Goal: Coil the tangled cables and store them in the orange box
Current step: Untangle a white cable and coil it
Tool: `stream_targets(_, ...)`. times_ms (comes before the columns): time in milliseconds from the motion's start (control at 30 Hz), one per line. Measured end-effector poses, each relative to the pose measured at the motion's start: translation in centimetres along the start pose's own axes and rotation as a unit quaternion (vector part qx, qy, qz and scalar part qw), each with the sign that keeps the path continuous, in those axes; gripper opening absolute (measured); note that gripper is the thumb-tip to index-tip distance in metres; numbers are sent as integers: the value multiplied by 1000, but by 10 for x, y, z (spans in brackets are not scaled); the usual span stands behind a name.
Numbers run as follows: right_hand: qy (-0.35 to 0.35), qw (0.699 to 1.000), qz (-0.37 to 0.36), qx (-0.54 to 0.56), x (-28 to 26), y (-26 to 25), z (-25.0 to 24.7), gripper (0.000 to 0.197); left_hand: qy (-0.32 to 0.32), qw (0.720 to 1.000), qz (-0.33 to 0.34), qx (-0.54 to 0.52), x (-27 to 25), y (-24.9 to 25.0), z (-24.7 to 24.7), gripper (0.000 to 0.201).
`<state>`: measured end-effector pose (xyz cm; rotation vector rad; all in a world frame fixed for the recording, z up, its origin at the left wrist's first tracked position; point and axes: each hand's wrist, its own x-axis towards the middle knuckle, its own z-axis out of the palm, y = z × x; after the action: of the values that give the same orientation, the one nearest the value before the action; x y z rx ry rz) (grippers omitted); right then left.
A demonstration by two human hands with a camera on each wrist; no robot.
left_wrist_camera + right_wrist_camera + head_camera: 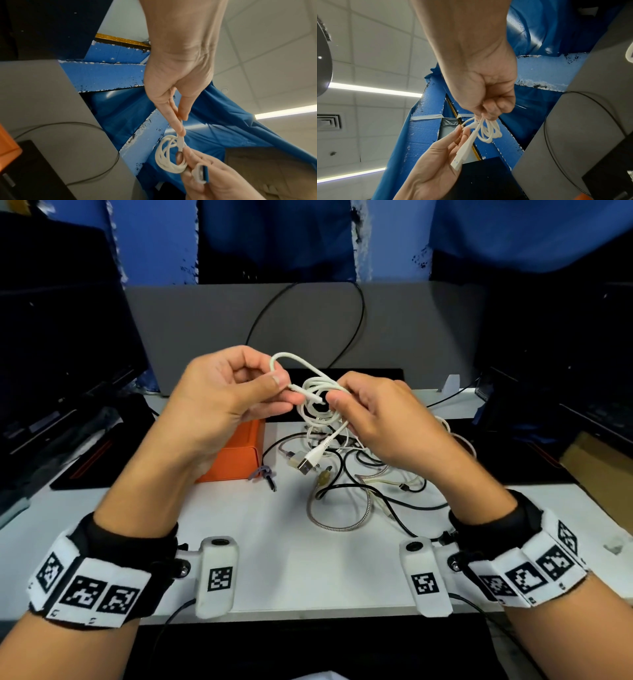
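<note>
Both hands are raised above the desk with a white cable [317, 397] between them. My right hand [373, 419] pinches its small coil [169, 157] [489, 132], and the white USB plug [310, 462] [459, 158] hangs below it. My left hand [236, 392] pinches the other end, a slim white connector [305, 393] [181, 142], with a loop [291, 359] arching over the fingers. The orange box [236, 453] stands on the desk under my left hand. A tangle of black, white and metal-braided cables [363, 481] lies on the white desk [274, 559] under my right hand.
A grey partition [205, 330] with a black cable loop [308, 320] stands behind the desk. A black slab [376, 378] lies at the back of the desk. Dark monitors [61, 337] flank both sides. A small purple clip [262, 473] lies beside the box.
</note>
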<state>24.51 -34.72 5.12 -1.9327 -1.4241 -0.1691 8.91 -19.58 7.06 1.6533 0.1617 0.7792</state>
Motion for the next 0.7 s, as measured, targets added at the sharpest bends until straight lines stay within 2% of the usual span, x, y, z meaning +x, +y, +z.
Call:
stream_targets(133, -8, 997, 20, 70, 1, 4, -2, 29, 21, 997, 38, 56, -3, -4, 9, 8)
stream_targets(267, -15, 990, 45, 131, 2, 6, -1, 29, 44, 982, 94, 158, 0, -9, 7, 11)
stream_targets(533, 31, 999, 31, -13, -3, -6, -7, 31, 98, 950, 176, 239, -6, -13, 13, 14)
stream_targets(600, 20, 998, 28, 62, -3, -7, -6, 30, 93, 948, 176, 248, -7, -14, 15, 15)
stream_targets(700, -11, 967, 55, 249, -3, -7, -1, 32, 83, 946, 171, 263, -8, -17, 19, 20)
